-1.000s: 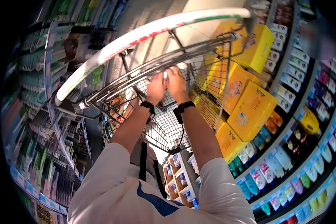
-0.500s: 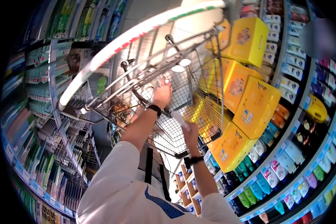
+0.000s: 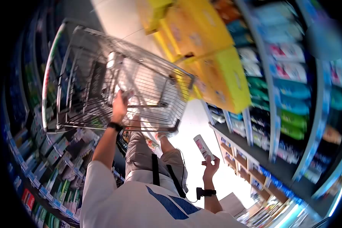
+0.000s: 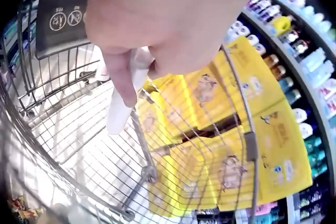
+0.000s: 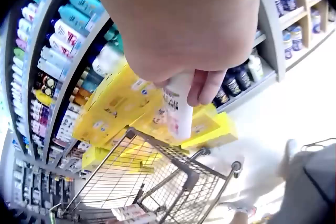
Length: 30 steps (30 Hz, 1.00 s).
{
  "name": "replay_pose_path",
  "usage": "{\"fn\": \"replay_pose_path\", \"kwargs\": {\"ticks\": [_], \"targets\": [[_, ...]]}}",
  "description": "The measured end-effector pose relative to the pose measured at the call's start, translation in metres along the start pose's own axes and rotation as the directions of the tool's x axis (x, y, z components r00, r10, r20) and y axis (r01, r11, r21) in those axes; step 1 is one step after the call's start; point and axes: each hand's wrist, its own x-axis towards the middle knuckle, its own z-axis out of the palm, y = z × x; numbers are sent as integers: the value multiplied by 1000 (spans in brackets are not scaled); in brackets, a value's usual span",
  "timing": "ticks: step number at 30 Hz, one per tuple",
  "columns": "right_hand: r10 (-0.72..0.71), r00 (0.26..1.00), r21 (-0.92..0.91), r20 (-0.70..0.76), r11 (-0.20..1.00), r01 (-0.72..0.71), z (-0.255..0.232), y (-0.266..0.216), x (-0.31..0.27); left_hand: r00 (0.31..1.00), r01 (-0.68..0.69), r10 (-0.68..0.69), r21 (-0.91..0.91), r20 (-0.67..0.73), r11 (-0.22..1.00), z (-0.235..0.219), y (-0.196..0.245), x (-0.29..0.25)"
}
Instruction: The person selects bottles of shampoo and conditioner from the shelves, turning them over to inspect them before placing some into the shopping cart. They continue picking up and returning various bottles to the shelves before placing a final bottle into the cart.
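Note:
Over the wire shopping cart (image 3: 155,106), the left hand (image 3: 119,109) grips a whitish item. In the left wrist view that hand (image 4: 157,24) has its fingers round a smooth white bottle (image 4: 121,111), tilted above the basket. Away from the cart's near right corner, the right hand (image 3: 209,169) holds a white bottle (image 3: 203,146) with printing, tilted. In the right wrist view the right hand (image 5: 194,29) pinches this bottle (image 5: 178,109) near one end, its lettering partly hidden by the fingers. White bottles (image 5: 134,214) lie inside the cart.
Yellow boxes (image 3: 216,76) are stacked beside the cart on the right. Shelves of bottles (image 3: 290,95) curve along the right side, and racks of packaged goods (image 3: 53,163) line the left. Wooden shelving (image 3: 250,167) stands at the lower right.
The hands have moved apart, the right one going away from the cart with its bottle. In the head view the cart has swung to the left, and the yellow boxes appear higher.

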Motion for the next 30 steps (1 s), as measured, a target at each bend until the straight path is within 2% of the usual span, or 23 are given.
{"fn": "replay_pose_path", "kwargs": {"ticks": [1,2,3,4,5,6,7,8,9,10,11,13,15,16,17,18,19,21,23,25,27,28,30], "targets": [[-11,997,13,-72,1000,12,-31,21,-2,995,-93,94,33,-29,995,4,23,-26],[-18,992,57,-122,998,25,-62,45,-1,999,-50,50,-43,-20,998,19,29,-48],[-9,983,48,-185,999,18,-88,56,-1,995,-93,88,-153,-37,984,35,36,-68],[3,971,68,-239,998,13,-114,66,1,999,8,5,-261,48,965,33,87,-98],[25,955,93,-294,996,3,-138,73,1,988,-155,153,-261,-27,953,48,103,-122],[8,941,94,-339,995,25,-162,73,-1,985,-164,173,-309,2,937,50,153,-155],[-3,923,95,-385,995,43,-186,72,-1,977,-199,211,-257,21,946,68,162,-173],[-19,905,140,-425,986,86,-207,73,0,959,-276,285,-233,3,932,78,195,-200],[-24,900,180,-435,977,113,-229,66,-3,959,-237,280,-399,51,886,92,223,-227],[-44,882,213,-470,964,161,-245,56,-8,948,-213,285,-387,139,897,109,235,-246],[-67,863,236,-501,949,211,-263,45,-11,945,-100,233,-476,228,874,119,269,-273],[-111,818,271,-565,911,311,-292,28,-16,871,-194,324,-347,370,918,136,319,-312],[-276,713,86,-645,900,426,-318,36,-4,678,-503,583,-295,448,812,156,369,-340],[-265,690,103,-674,891,443,-328,27,-2,623,-540,621,-313,476,782,172,387,-352],[-358,607,-17,-710,869,494,-337,8,-8,564,-548,606,-295,561,783,179,416,-365],[-449,519,-143,-727,839,525,-346,-11,-15,475,-630,673,-314,567,710,178,449,-381],[-438,497,-137,-749,837,530,-355,-29,-22,382,-701,728,-335,569,630,177,481,-396],[-524,407,-224,-748,777,589,-370,-65,-29,248,-775,808,-391,534,496,187,527,-411],[-524,373,-245,-766,774,584,-389,-95,-31,132,-838,887,-428,442,338,195,573,-423],[-676,202,-476,-709,669,571,-408,-126,-34,64,-805,949,-546,308,232,201,618,-435],[-658,192,-459,-728,676,576,-425,-154,-36,39,-770,963,-606,267,199,210,653,-437],[-700,97,-534,-707,619,576,-434,-169,-36,-19,-787,976,-605,217,119,204,675,-442],[-742,-75,-648,-666,525,552,-447,-202,-34,-43,-765,977,-636,207,102,203,704,-445]]}}
